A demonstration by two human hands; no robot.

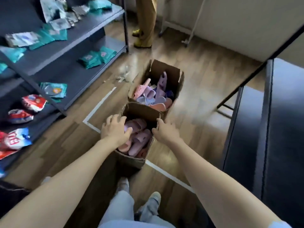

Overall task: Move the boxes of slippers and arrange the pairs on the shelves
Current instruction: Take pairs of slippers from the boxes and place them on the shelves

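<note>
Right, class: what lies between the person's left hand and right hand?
In the head view, the left hand and right hand grip opposite rims of the near cardboard box; between them lie its pink and lilac slippers.

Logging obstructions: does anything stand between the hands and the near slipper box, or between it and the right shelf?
Nothing visible. The left hand and right hand hold the near box by its side walls; only bare floor lies toward the right shelf. The far box sits just behind.
</note>
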